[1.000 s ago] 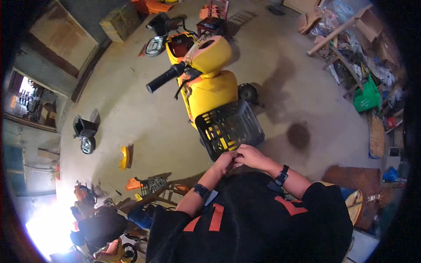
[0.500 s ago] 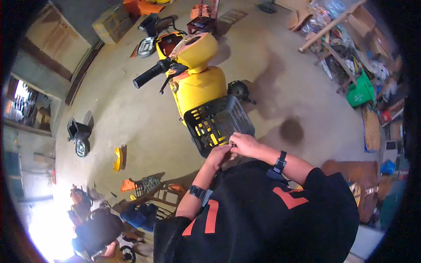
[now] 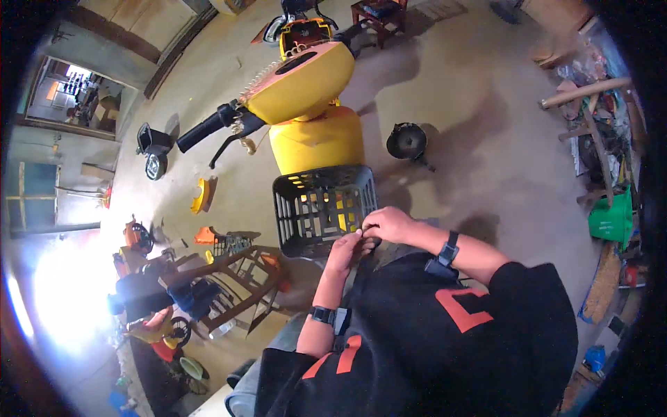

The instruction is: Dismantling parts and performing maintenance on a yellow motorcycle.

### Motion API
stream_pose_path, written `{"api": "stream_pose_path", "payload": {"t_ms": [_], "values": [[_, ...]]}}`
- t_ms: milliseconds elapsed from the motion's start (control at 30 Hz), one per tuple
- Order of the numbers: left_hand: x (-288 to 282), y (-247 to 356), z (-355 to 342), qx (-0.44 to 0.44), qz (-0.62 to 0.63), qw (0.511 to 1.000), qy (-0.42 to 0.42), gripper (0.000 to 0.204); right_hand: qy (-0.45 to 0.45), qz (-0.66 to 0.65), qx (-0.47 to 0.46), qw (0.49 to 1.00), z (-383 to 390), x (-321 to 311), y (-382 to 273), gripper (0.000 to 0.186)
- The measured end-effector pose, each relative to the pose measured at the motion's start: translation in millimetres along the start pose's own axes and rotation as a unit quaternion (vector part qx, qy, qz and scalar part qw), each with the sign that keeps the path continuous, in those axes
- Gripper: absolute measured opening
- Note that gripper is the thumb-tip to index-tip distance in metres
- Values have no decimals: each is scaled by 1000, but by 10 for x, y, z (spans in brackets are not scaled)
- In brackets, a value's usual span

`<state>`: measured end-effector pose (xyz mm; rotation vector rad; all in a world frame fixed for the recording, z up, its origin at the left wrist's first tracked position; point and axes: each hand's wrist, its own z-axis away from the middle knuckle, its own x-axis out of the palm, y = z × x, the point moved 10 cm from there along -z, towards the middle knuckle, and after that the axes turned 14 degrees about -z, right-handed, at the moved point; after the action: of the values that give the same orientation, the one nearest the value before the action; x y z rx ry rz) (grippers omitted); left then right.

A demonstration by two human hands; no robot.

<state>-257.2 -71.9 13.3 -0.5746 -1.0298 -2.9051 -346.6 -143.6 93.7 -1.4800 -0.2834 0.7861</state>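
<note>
My left hand (image 3: 343,251) and my right hand (image 3: 388,224) meet in front of my chest with fingers pinched together. Whatever they pinch is too small to make out. Both are at the near right rim of a black plastic basket (image 3: 285,217), whose slotted walls show yellow behind them. That basket is on the front of a yellow scooter (image 3: 316,144). Above it rises the scooter's yellow headlight cowl (image 3: 306,85), with a coiled cable along it and a black handlebar grip (image 3: 205,132) pointing left.
A black round pan-like part (image 3: 406,141) lies on the floor right of the scooter. To the left are a yellow curved panel (image 3: 200,196), a black part (image 3: 154,140) and a wooden frame (image 3: 229,285). Clutter and a green bucket (image 3: 611,219) line the right side.
My view has turned, so the scooter looks nearer and the basket sits further left and more upright. Both hands keep their pinch at the basket's rim, almost unmoved.
</note>
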Motion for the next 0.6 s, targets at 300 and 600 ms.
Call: {"api": "stream_pose_path", "payload": {"t_ms": [300,600], "values": [[150,-45,275,54,-7,988,143,21,-51,52,-20,997,341,-365,100,25],[22,-578,883,146,141,952,231,18,-86,145,79,982,909,-785,667,26]]}}
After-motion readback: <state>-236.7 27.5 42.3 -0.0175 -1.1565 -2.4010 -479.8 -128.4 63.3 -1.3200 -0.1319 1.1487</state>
